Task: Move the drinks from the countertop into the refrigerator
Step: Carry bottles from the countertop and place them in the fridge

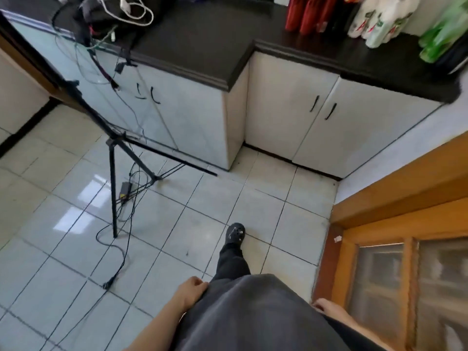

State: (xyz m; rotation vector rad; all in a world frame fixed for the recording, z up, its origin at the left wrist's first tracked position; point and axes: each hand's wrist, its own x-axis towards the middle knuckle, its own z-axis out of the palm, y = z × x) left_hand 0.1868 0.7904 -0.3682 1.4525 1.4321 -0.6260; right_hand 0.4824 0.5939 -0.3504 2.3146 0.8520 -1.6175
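Note:
Drinks stand on the black countertop (202, 44) at the top right: red bottles (307, 15), white labelled bottles (379, 21) and green bottles (440, 36), all blurred. My left hand (191, 290) hangs beside my hip at the bottom centre, its fingers loosely curled, holding nothing. My right hand (325, 307) shows only partly at my other side, mostly hidden behind my dark shirt; nothing is seen in it. Both hands are far below and short of the bottles. No refrigerator is in view.
A black tripod (114, 158) with trailing cables stands on the tiled floor at the left, beside white cabinets (286, 115). A tangle of cables and a dark bag (111, 13) lies on the counter's left. A wooden door frame (395, 188) lines the right.

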